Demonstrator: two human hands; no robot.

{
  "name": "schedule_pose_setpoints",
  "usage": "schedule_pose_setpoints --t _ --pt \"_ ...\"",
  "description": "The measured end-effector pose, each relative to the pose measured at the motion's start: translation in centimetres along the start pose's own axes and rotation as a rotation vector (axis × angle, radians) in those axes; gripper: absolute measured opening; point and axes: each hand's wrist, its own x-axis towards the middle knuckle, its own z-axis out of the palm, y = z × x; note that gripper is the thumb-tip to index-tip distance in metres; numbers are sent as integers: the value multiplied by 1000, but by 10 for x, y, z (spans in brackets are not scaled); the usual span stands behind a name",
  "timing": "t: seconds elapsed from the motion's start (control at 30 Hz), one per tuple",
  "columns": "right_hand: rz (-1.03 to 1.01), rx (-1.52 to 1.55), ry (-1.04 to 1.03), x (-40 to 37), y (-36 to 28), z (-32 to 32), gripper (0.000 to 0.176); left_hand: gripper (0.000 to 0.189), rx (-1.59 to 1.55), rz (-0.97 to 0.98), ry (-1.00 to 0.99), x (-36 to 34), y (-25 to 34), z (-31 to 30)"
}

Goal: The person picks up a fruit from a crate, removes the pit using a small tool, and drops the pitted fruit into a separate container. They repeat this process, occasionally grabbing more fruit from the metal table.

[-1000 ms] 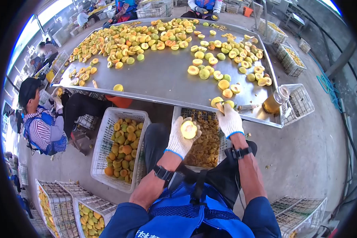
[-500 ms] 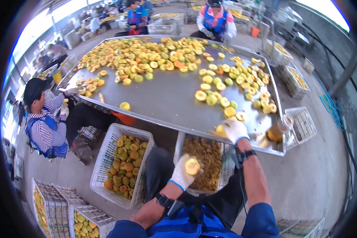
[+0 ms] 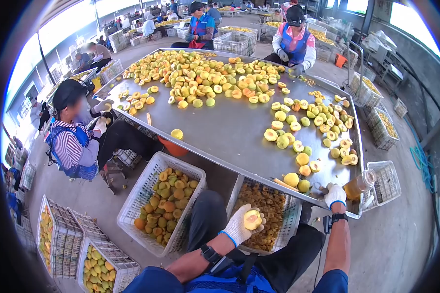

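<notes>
Peach half (image 3: 252,219) cradled cut face up in the gloved left hand (image 3: 239,227), fingers curled around it, above the crate (image 3: 292,215) under the bench's (image 3: 230,132) near edge. Right hand (image 3: 335,194) down at the near right corner beside a bottle (image 3: 359,184) — open or closed, cannot tell. Best to keep the half level and gripped by the skin — likely cleaner.

Bright daylight enters from windows (image 3: 68,29) at far left and right; steel table (image 3: 230,132) shows soft glare; fisheye bending, black vignette corners.
</notes>
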Motion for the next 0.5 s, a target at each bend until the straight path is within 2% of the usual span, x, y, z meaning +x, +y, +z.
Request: schedule_pose_setpoints --t 0.03,0.07,0.13,0.17,0.27,0.33,0.4,0.47,0.5 --pt "52 -6 84 -1 -1 2 27 33 -7 17 0 -4 1 3" --pt "49 -2 79 -2 -2 2 27 33 -14 32 1 -7 2 6" --pt "211 40 187 -10 -11 -16 27 32 11 92 -20 -11 5 15" --pt "187 138 318 -11 -9 -6 25 30 37 146 -42 -14 6 18" --pt "38 466 341 -50 -40 -29 20 32 121 267 -59 -13 11 27" --pt "-117 849 270 -85 -71 -31 16 39 175 324 -67 -10 15 32" --pt "-149 1119 35 -132 -112 -53 16 39 134 309 -82 -11 17 42" --pt "-47 1385 -262 -172 -144 -82 17 39 124 308 -83 -13 13 51" --pt "-93 1395 -209 -181 -155 -71 16 39 117 321 -88 -14 12 53"
